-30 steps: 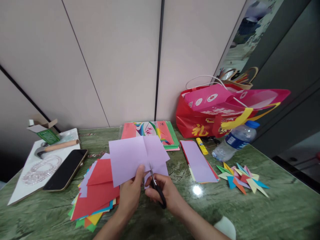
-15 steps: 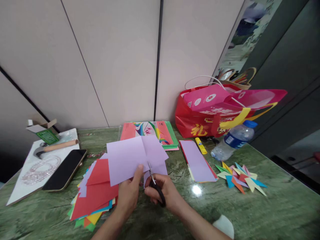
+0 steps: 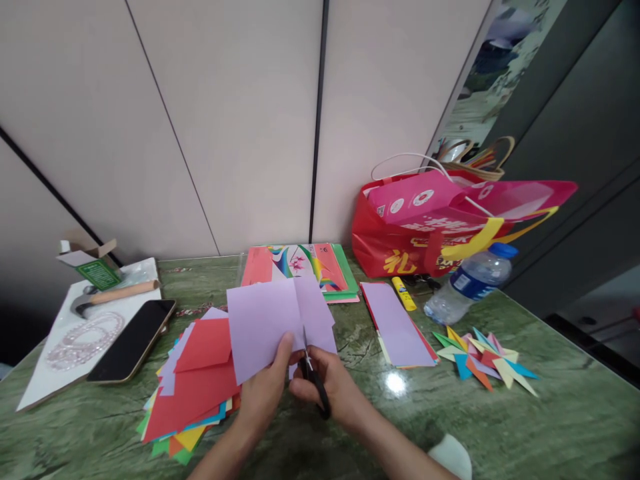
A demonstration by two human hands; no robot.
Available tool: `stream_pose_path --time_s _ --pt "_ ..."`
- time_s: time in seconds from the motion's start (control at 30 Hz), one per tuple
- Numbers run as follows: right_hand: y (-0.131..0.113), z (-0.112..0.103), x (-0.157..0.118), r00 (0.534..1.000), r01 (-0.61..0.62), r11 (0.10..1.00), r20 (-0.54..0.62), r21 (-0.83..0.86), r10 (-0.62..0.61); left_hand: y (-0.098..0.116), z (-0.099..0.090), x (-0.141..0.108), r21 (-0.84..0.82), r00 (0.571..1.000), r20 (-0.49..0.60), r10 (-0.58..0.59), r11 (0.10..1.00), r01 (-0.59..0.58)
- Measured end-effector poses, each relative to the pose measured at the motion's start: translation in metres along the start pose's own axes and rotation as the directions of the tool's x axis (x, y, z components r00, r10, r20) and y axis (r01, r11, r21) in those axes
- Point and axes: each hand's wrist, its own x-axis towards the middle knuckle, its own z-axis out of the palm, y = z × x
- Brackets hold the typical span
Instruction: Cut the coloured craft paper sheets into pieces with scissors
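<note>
My left hand (image 3: 270,380) pinches a sheet of purple paper (image 3: 263,320) near its lower edge, thumb on top. In my right hand (image 3: 325,383) is a pair of scissors (image 3: 315,383) with black handles, its blades at the cut line in the paper. The right part of the sheet hangs beside the blades, partly separated from the left part. Just left of my left hand lies a pile of coloured paper (image 3: 200,387), red on top. Strips of paper (image 3: 400,327), the top one purple, rest to the right of my right hand.
A folded paper star (image 3: 485,360), a water bottle (image 3: 470,283), a glue stick (image 3: 403,293) and a red bag (image 3: 400,233) stand or lie to the right. On the left are a phone (image 3: 133,340), a hammer (image 3: 115,293) and a small box (image 3: 95,263). A paper pack (image 3: 257,263) lies behind.
The purple sheet has shifted slightly right and down and turned a little in my left hand. The scissors remain at the cut line, with the blades now more upright.
</note>
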Motion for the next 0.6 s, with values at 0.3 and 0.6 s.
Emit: stream_pose_path --time_s 0.3,0.6 --pt "0.003 -0.0013 -0.0006 1.0 -0.007 0.999 -0.03 0.037 0.008 -0.0004 0.0054 -0.001 -0.08 0.998 0.017 -0.054 0.995 0.055" --pt "0.009 -0.0013 0.0013 0.999 -0.012 1.0 -0.037 -0.014 0.011 -0.0038 0.0053 -0.0001 -0.106 0.997 -0.001 -0.08 0.991 0.079"
